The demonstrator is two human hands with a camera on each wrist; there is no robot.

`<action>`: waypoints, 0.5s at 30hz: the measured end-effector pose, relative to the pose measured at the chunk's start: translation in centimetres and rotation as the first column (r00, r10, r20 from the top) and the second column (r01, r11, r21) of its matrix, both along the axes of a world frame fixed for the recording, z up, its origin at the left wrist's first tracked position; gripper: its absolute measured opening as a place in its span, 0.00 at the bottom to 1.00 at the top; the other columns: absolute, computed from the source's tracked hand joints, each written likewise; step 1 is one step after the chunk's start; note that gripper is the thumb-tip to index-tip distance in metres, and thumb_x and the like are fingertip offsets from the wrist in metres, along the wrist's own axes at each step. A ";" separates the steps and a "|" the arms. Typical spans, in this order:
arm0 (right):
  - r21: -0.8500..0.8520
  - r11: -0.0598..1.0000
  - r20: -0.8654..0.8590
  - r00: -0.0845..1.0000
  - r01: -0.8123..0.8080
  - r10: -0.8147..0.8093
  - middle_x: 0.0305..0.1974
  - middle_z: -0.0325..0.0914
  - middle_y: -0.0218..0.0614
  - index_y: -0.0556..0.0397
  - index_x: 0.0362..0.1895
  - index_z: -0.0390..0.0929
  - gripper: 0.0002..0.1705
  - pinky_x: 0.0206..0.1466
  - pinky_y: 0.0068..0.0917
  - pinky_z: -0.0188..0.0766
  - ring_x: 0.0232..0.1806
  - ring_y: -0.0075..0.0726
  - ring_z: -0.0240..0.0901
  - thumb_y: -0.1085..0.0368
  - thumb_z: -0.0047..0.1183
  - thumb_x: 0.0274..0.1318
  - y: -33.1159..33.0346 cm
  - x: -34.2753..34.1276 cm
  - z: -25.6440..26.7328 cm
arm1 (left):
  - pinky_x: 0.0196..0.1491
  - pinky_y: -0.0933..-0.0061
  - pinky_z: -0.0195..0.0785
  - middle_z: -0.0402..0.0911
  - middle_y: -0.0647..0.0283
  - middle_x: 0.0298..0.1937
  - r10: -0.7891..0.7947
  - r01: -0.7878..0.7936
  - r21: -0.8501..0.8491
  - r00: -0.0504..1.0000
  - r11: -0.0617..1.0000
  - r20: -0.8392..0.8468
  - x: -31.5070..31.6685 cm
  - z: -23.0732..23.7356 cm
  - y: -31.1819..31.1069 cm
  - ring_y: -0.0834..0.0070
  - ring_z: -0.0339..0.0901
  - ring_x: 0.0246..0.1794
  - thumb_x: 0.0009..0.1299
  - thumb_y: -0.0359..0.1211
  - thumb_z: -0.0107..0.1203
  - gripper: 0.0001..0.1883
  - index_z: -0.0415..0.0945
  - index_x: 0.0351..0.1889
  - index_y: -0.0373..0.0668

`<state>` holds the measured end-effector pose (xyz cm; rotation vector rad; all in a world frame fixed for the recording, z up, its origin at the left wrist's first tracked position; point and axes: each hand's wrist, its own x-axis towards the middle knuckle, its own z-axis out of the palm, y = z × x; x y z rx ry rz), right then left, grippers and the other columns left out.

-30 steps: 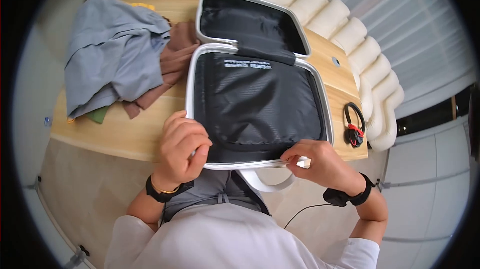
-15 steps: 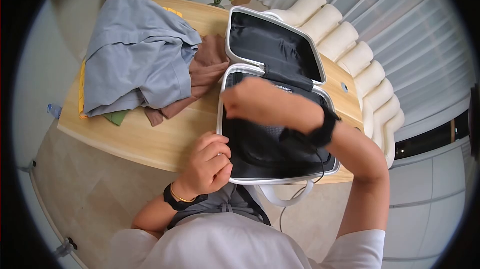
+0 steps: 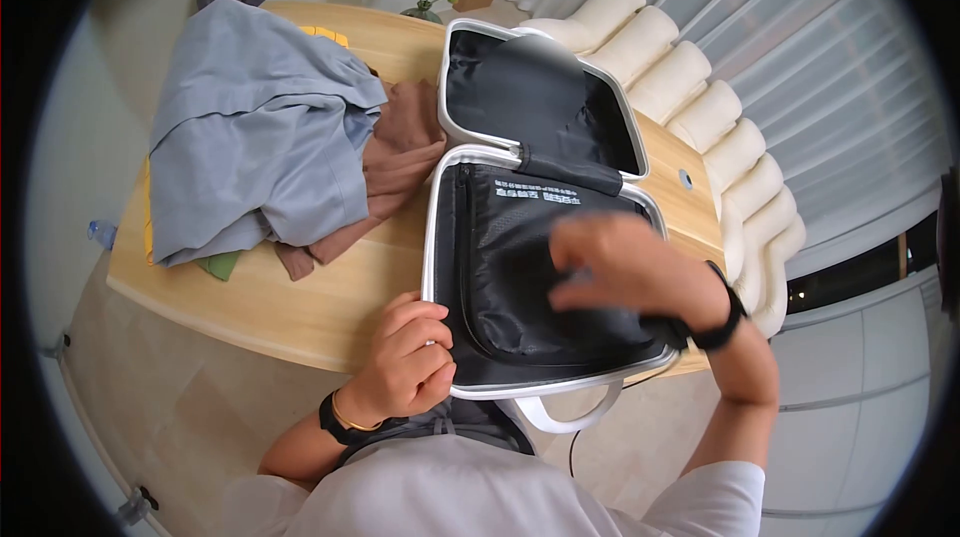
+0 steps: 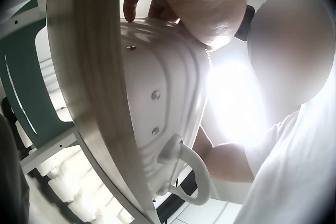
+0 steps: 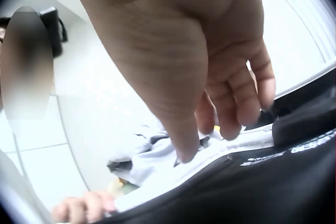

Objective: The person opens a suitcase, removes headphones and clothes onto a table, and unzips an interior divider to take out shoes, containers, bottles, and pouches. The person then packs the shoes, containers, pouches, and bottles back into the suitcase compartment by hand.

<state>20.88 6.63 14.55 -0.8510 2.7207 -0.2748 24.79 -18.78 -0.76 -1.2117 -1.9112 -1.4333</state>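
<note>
A white hard-shell suitcase (image 3: 432, 267) lies open on the table, its lid (image 3: 630, 102) tipped back at the far side. Black lining (image 3: 510, 317) covers the inside, with white lettering near the hinge. My left hand (image 3: 408, 357) grips the case's near left rim, fingers over the edge. Over the right half of the lining is my right hand (image 3: 635, 262), blurred in the head view. Its fingers (image 5: 228, 113) are loosely bent with nothing between them in the right wrist view. A white handle (image 4: 194, 174) sticks out from the case's front.
Left of the case lies a heap of clothes: a grey-blue garment (image 3: 265, 127) on top, a brown one (image 3: 400, 152) beside the case. The wooden table (image 3: 240, 312) ends just before my body. A cream cushioned seat (image 3: 690, 77) stands behind. A thin cable (image 3: 573, 452) hangs below the handle.
My right hand left the front right rim, crossed to the left part of the case, then came back right over the lining. The left hand keeps holding the left rim.
</note>
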 end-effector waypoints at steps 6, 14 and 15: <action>0.118 0.987 0.106 0.986 0.112 -0.125 0.31 0.72 0.40 0.53 0.37 0.69 0.17 0.37 0.40 0.70 0.37 0.50 0.74 0.61 0.62 0.48 3.5 8.7 -1.7 | 0.53 0.49 0.65 0.75 0.61 0.31 0.041 -0.041 -0.003 0.999 0.999 0.025 0.3 -0.2 0.3 0.58 0.72 0.46 0.62 0.33 0.51 0.11 0.69 0.19 0.42; 0.101 0.951 -0.015 0.956 0.291 -0.292 0.21 0.79 0.33 0.51 0.36 0.75 0.06 0.24 0.29 0.70 0.21 0.29 0.77 0.70 0.51 0.53 6.9 2.9 4.5 | 0.53 0.48 0.64 0.74 0.57 0.31 0.075 -0.074 -0.024 0.996 0.997 0.051 0.8 -0.3 0.5 0.53 0.71 0.46 0.63 0.32 0.49 0.11 0.68 0.20 0.38; -0.118 0.861 0.076 0.869 0.494 -0.488 0.23 0.82 0.35 0.56 0.37 0.75 0.07 0.24 0.25 0.71 0.22 0.24 0.77 0.74 0.50 0.51 6.6 0.6 6.7 | 0.53 0.48 0.64 0.74 0.57 0.31 0.074 -0.072 -0.034 0.996 0.997 0.047 1.0 -0.4 0.5 0.53 0.71 0.46 0.63 0.32 0.49 0.11 0.68 0.20 0.38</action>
